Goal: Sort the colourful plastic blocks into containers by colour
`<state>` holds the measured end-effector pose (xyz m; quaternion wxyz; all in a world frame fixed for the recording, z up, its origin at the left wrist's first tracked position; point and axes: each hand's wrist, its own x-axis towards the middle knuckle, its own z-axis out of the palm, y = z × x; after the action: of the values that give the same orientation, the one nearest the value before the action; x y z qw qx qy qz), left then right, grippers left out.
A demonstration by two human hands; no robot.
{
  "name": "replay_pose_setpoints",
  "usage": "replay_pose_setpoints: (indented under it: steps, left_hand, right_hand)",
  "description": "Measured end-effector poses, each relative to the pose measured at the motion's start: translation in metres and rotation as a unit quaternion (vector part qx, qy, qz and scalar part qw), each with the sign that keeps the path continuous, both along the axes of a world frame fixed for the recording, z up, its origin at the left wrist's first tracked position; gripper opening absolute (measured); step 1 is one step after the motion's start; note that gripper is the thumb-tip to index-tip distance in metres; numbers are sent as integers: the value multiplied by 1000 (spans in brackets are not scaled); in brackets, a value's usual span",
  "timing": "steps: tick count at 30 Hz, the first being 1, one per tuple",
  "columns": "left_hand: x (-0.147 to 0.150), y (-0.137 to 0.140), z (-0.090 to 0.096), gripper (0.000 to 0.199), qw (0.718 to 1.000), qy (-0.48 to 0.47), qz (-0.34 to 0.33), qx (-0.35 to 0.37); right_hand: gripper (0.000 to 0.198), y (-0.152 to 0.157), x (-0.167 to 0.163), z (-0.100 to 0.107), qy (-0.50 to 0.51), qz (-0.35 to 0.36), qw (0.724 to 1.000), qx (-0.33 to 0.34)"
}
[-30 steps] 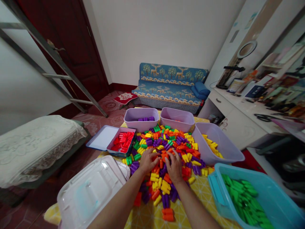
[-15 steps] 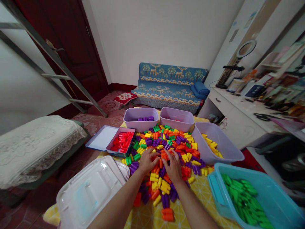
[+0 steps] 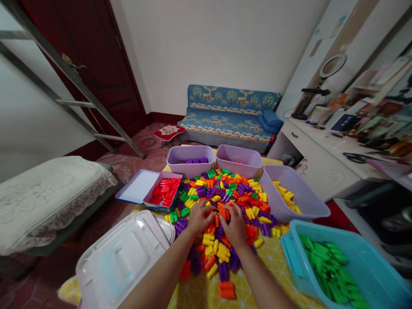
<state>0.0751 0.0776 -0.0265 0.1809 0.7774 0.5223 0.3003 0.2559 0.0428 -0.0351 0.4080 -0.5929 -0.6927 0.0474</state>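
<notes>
A bench (image 3: 273, 262) under a yellow cloth carries a mixed heap of plastic pieces (image 3: 219, 232), from its far edge towards its near edge. At the near right corner, a teal tub (image 3: 294, 262) holds green pieces; a clear lid (image 3: 125, 253) covers the near left corner. A lilac tub (image 3: 309, 193) with yellow pieces stands along the right edge, two smaller lilac tubs (image 3: 189, 171) at the far edge, and a tin (image 3: 164, 207) of red pieces by the left edge. The left hand (image 3: 200, 216) and right hand (image 3: 234, 225) curl loosely mid-heap, around orange pieces (image 3: 223, 210); whether either pinches one, I cannot tell. The step looks like gathering orange; the next move calls for a firm grip.
</notes>
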Motion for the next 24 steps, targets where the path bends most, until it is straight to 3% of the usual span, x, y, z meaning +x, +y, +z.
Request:
replay_pose_setpoints:
  steps: [14, 24]
  left_hand:
    - [0, 0, 0, 24, 1000, -3, -4, -2]
    - [-1, -1, 2, 32, 1000, 3, -8, -14]
  right_hand:
    - [20, 1, 4, 3, 62, -6, 998, -3]
    - [18, 3, 6, 2, 85, -39, 993, 67]
